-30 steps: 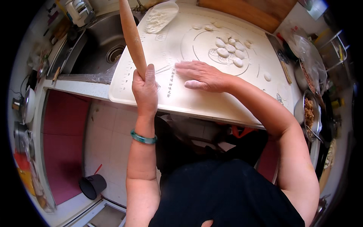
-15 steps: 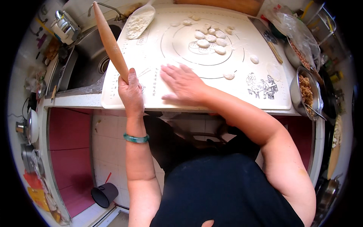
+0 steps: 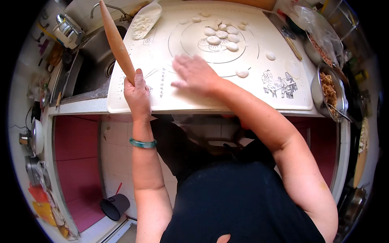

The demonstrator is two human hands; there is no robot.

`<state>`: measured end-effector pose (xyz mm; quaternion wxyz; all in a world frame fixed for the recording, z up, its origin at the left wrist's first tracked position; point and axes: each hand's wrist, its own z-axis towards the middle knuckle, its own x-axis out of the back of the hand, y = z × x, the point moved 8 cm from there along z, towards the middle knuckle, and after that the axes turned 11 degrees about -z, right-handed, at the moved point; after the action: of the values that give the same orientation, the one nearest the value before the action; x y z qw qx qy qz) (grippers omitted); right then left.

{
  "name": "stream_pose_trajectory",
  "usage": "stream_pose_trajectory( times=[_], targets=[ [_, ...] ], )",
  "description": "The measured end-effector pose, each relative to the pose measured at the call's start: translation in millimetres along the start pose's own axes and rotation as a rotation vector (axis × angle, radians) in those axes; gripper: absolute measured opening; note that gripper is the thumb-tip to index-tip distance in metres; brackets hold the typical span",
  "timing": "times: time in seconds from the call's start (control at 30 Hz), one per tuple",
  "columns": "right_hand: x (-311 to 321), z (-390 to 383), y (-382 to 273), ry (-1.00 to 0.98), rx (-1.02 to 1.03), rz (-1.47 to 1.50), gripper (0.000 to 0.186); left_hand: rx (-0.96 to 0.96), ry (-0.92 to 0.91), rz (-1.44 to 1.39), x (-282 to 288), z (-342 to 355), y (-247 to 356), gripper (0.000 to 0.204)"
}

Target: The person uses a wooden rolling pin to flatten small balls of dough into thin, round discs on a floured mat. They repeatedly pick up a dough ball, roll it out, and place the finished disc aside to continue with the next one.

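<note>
My left hand (image 3: 137,95) is closed around the lower end of a tapered wooden rolling pin (image 3: 116,42), which points up and away at the mat's left edge. Over the pale pastry mat (image 3: 186,99) my right hand (image 3: 195,75) is spread palm down, its fingers slightly blurred; whether it touches the mat I cannot tell. Beyond it, several floured dough pieces (image 3: 213,40) cluster on the mat's printed circles. A single dough piece (image 3: 242,73) lies to the right of my right hand, and another dough piece (image 3: 270,56) sits farther right.
A scoop of flour (image 3: 146,24) rests at the mat's far left, beside the sink (image 3: 87,73). A cleaver (image 3: 276,22) lies along the far right edge. Right of the mat stand a metal bowl of filling (image 3: 318,97) and a second bowl (image 3: 310,54) under clear plastic.
My right hand has shifted slightly away from the front edge, over the mat. The left hand still grips the rolling pin. The whole view has tilted a little.
</note>
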<state>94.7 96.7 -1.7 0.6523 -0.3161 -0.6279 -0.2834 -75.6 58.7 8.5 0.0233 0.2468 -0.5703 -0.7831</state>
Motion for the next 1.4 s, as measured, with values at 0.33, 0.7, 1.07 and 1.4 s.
stream_pose_trajectory(
  times=[0.33, 0.7, 1.07, 1.4],
  targets=[
    [19.5, -51.6, 22.3, 0.047, -0.093, 0.016, 0.071, 0.01, 0.025, 0.023, -4.4, -4.4, 1.1, 0.023],
    [-4.5, -18.1, 7.5, 0.003, -0.058, -0.074, 0.075, 0.038, -0.026, -0.068, -0.3, -0.5, -1.0, 0.022],
    [18.1, -132.6, 106.5, 0.093, -0.252, -0.016, 0.061, 0.023, -0.009, -0.016, 0.1, -3.6, -0.6, 0.025],
    [20.8, -106.2, 8.2, 0.248, 0.229, 0.187, 0.038, 0.02, 0.008, 0.037, -3.7, -2.9, -0.5, 0.025]
  ],
)
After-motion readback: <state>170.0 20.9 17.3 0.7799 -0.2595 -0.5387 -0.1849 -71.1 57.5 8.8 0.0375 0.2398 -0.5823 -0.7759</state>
